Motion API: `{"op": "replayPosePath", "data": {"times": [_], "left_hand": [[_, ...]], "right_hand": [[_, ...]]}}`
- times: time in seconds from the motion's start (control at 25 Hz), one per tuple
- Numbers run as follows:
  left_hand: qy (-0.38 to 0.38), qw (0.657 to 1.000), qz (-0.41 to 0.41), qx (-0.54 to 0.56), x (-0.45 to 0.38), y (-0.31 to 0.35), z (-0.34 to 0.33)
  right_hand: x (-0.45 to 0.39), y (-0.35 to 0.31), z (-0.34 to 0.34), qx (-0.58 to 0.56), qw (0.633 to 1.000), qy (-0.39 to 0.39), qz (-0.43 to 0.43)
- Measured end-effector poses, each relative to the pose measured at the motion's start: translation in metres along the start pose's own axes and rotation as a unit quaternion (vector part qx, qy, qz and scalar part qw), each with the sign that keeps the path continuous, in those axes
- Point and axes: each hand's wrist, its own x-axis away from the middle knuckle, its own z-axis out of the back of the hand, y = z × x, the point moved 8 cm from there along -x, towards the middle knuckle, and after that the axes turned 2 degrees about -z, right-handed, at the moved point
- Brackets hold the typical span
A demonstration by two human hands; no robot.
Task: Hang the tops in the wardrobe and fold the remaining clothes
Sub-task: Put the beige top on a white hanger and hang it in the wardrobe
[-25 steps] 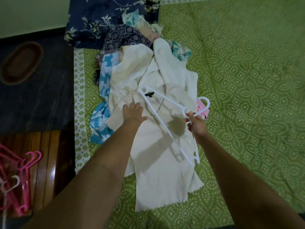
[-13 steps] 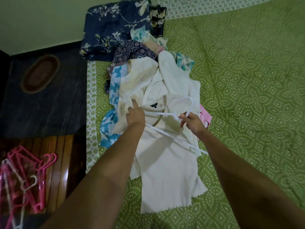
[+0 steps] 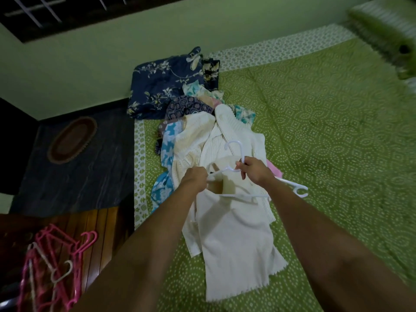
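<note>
Head view has the cream top (image 3: 234, 239) on the green bedspread (image 3: 326, 136), left hand (image 3: 195, 178) gripping its neckline, right hand (image 3: 254, 171) pinching the white hanger (image 3: 236, 152) half inside, and that far arm could snag the fabric.

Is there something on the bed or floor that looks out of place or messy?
Yes. A tangle of pink hangers lies on the wooden floor, not on a rail. On the bed, unsorted clothes are heaped together.
</note>
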Motion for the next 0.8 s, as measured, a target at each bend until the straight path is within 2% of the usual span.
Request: {"op": "replayPosePath", "data": {"times": [0.24,0.44,0.64,0.8], "left_hand": [[-0.026,0.994,0.009,-0.103,0.069,0.007,0.055],[0.014,0.975,-0.017,-0.221,0.141,0.004,0.104],[0.112,0.963,-0.019,-0.246,0.217,-0.010,0.156],[0.255,0.912,-0.079,-0.312,0.268,-0.017,0.182]], "right_hand": [[0.080,-0.026,0.013,-0.098,0.992,0.074,0.030],[0.146,-0.078,0.011,-0.112,0.987,0.093,0.068],[0.204,-0.142,0.001,-0.129,0.979,0.113,0.108],[0.242,-0.187,-0.009,-0.133,0.967,0.162,0.146]]}}
